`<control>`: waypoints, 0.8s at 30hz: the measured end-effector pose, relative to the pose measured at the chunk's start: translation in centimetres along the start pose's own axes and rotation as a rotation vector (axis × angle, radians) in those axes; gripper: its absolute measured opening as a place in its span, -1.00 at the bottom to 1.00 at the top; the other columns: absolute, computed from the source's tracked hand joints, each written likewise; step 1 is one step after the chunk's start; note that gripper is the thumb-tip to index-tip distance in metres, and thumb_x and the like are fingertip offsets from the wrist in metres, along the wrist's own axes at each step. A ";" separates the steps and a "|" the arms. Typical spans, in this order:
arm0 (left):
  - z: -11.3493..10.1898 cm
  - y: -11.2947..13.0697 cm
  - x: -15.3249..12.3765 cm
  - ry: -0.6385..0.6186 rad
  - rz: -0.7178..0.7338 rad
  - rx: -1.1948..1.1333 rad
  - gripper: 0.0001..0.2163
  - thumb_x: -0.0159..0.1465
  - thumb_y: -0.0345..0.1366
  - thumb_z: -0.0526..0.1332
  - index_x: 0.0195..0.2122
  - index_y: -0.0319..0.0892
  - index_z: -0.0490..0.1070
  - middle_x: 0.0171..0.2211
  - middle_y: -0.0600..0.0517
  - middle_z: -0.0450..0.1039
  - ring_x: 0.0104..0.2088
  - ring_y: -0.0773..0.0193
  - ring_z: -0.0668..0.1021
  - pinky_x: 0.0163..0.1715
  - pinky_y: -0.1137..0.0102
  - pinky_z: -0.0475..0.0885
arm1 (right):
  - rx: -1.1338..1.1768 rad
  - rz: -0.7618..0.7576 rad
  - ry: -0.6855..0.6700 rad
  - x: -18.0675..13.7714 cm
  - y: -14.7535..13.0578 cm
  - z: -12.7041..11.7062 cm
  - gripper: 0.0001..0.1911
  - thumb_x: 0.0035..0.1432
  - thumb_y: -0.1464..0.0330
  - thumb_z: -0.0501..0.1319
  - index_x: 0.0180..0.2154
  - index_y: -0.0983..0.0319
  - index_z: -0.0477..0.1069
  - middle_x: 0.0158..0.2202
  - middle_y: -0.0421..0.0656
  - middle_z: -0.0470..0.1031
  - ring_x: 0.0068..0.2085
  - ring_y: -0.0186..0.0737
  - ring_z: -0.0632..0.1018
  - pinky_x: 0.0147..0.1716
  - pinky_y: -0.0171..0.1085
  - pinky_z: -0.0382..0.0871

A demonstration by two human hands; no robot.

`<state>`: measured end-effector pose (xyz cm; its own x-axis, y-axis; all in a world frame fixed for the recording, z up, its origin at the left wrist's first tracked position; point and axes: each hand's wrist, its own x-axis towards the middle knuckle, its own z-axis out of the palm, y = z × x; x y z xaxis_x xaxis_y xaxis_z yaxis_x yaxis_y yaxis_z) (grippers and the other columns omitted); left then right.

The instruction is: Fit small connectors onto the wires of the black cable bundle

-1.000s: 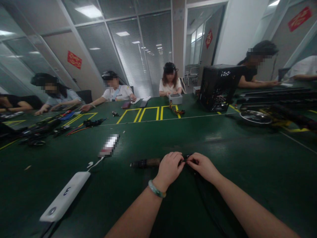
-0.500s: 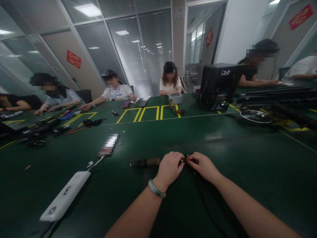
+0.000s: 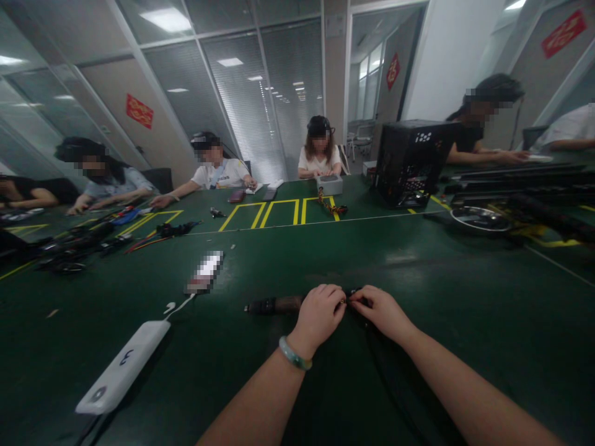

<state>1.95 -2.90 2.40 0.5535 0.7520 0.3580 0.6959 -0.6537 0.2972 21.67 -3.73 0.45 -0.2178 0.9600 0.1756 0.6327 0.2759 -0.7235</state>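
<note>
A dark, slim electric screwdriver [image 3: 284, 304] with a brownish body lies on the green table, its narrow black nose pointing left. Over its rear part my left hand [image 3: 321, 313] is closed, fingers wrapped round it; a bangle circles that wrist. Just to the right, my right hand [image 3: 379, 310] pinches at the tool's tail end, thumb and fingertips together beside the left fingertips. What sits between those fingertips is small, dark and hard to make out. From under the right hand a black cable [image 3: 383, 365] runs down toward the near edge.
A white power strip [image 3: 123, 368] lies at the left, wired to a phone [image 3: 204, 272]. Farther back are a black computer case [image 3: 409, 164], a grey power supply [image 3: 330, 184] and dark cables [image 3: 174, 229]. Several people sit around the table. A round metal-rimmed part [image 3: 481, 218] lies right.
Both hands stay at the same spot. The fingertips at the tool's tail have shifted only very slightly; the screwdriver lies as before.
</note>
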 end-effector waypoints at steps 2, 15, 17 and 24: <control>-0.1 0.1 0.0 -0.003 0.002 -0.005 -0.88 0.28 -0.38 0.19 -0.16 -0.08 0.38 -0.08 0.04 0.42 -0.06 0.17 0.44 -0.03 0.24 0.35 | -0.003 0.011 -0.003 0.0 0.1 0.0 -0.87 0.20 0.31 0.20 -0.30 0.12 0.53 -0.30 -0.20 0.48 -0.30 -0.23 0.48 -0.30 -0.28 0.29; -0.6 0.4 0.0 -0.008 -0.010 -0.011 -0.91 0.32 -0.30 0.17 -0.15 -0.08 0.38 -0.13 0.04 0.43 -0.10 0.18 0.45 -0.08 0.25 0.38 | -0.028 0.066 -0.017 -0.1 0.3 0.1 -0.86 0.20 0.30 0.19 -0.30 0.15 0.52 -0.26 -0.18 0.48 -0.29 -0.21 0.47 -0.27 -0.24 0.31; -0.6 0.3 0.0 -0.006 -0.010 -0.006 -0.89 0.31 -0.30 0.19 -0.14 -0.07 0.38 -0.12 0.04 0.43 -0.09 0.17 0.46 -0.08 0.25 0.38 | -0.033 0.081 -0.019 0.0 0.2 0.0 -0.85 0.19 0.29 0.19 -0.31 0.16 0.52 -0.26 -0.17 0.48 -0.29 -0.20 0.47 -0.28 -0.24 0.32; -0.3 0.2 0.0 0.018 -0.015 -0.016 -0.91 0.33 -0.31 0.15 -0.17 -0.08 0.41 -0.07 0.02 0.42 -0.05 0.17 0.45 -0.02 0.23 0.37 | -0.031 0.041 -0.009 0.0 0.1 0.0 -0.87 0.19 0.31 0.19 -0.32 0.15 0.51 -0.29 -0.19 0.48 -0.27 -0.21 0.47 -0.26 -0.26 0.30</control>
<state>1.93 -3.03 2.68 0.5343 0.7602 0.3696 0.6969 -0.6436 0.3164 21.73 -3.68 0.37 -0.1978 0.9701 0.1407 0.6640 0.2382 -0.7088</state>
